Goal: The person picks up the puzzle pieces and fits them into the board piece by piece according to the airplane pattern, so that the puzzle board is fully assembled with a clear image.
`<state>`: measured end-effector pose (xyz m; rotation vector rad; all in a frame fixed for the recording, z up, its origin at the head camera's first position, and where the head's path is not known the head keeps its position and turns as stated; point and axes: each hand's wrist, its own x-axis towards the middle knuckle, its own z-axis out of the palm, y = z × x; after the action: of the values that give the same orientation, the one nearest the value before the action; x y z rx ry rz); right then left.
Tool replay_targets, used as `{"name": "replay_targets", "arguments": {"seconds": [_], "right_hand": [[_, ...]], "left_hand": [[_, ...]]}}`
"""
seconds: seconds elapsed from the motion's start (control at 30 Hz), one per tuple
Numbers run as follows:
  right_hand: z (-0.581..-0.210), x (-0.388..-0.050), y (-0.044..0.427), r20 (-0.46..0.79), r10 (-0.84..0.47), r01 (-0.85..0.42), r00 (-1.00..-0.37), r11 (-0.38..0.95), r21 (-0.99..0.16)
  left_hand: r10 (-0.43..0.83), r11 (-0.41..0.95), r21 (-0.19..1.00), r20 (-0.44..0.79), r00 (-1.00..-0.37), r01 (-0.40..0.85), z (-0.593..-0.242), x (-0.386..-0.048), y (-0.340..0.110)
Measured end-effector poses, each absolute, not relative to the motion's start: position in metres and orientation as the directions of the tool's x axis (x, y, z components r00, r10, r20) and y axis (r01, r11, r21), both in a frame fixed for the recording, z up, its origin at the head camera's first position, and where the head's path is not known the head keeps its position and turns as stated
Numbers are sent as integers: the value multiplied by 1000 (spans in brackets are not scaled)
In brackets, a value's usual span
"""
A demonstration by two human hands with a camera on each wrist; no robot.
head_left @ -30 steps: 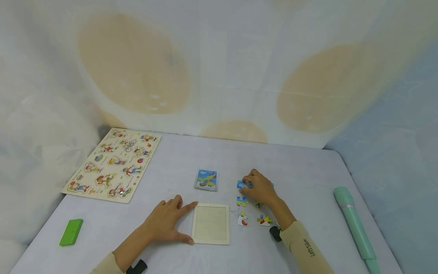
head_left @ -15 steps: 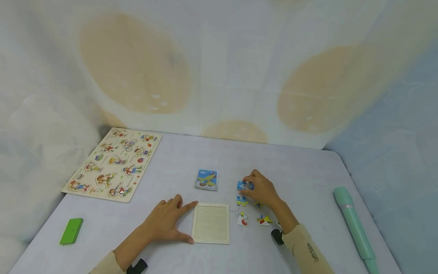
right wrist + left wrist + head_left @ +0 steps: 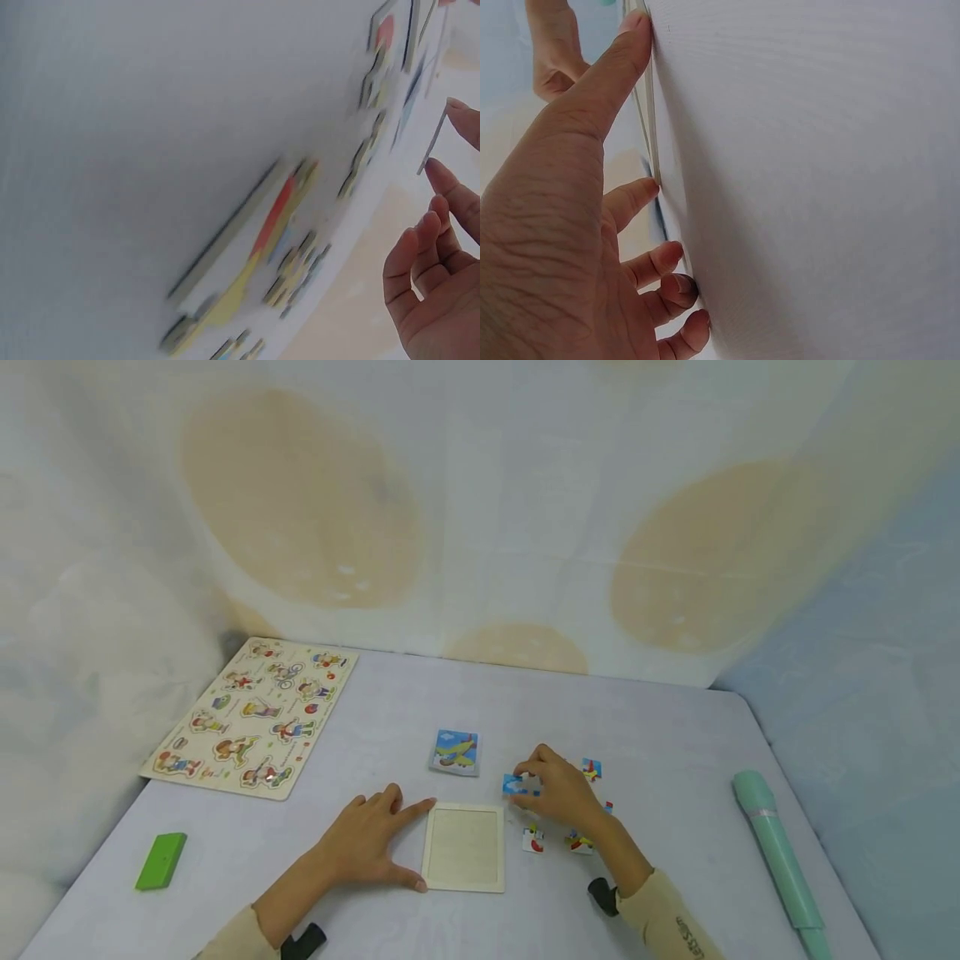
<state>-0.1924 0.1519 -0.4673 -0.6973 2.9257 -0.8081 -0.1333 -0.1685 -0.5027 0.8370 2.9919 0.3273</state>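
Puzzle piece [image 3: 513, 784] is sitting pinched in the grip of right hand [image 3: 561, 789], right of frame centre, wooden tray [image 3: 465, 847] lying lower-left, left hand [image 3: 358, 850] touching its left edge, fingers spread.

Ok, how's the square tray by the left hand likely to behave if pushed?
The square tray looks thin and flat, perhaps wooden, so it should be stiff and light. Being low on the white table, it would probably slide rather than tip. The left hand touches only its left side, so uneven pushing might swivel it.
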Motion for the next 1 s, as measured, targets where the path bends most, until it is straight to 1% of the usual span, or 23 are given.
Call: {"name": "replay_targets", "arguments": {"seconds": [0.1,0.37,0.67,0.87,1.0], "right_hand": [[-466,-187,145,103,-466,-454,-879,748,-484],[-466,-178,129,116,-526,-507,-843,703,-499],[-465,-172,115,75,-546,-513,-834,720,-466],[-465,-167,105,40,-553,-497,-832,712,-496],[-467,-166,99,33,-560,-501,-828,711,-494]], "left_hand": [[517,834,201,42,-855,514,-503,-134,-169],[515,836,199,36,-856,511,-502,-133,-169],[510,840,204,24,-860,503,-502,-133,-169],[516,836,199,33,-856,511,-501,-134,-168],[520,834,198,29,-854,514,-501,-134,-168]]}}
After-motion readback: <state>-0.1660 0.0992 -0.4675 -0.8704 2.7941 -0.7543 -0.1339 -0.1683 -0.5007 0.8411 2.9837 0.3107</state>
